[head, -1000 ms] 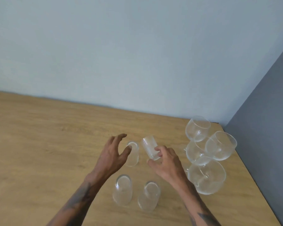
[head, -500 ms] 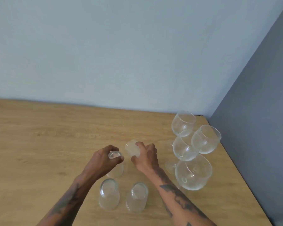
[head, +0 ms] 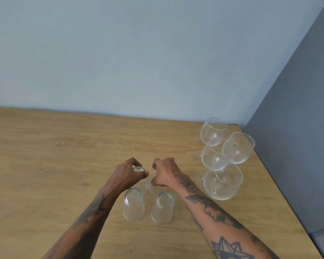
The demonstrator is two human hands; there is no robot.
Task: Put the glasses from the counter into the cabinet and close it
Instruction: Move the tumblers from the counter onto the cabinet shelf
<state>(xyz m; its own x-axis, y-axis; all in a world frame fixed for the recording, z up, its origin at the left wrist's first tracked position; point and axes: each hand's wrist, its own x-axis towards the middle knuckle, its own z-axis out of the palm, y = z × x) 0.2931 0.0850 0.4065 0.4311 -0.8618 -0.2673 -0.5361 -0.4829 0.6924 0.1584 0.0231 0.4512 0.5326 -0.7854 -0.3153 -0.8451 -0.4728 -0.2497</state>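
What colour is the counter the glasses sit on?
Light brown with a wood-grain pattern; the counter shows best in the head view.

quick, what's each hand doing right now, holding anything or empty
Left hand: closed on the top of the back left tumbler.
Right hand: closed on the back right tumbler.

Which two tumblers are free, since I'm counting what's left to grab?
The two nearest the camera: left one and right one, standing untouched. The left hand and right hand grip the two behind.

far tumblers mostly behind hands, forearms cut by bottom edge
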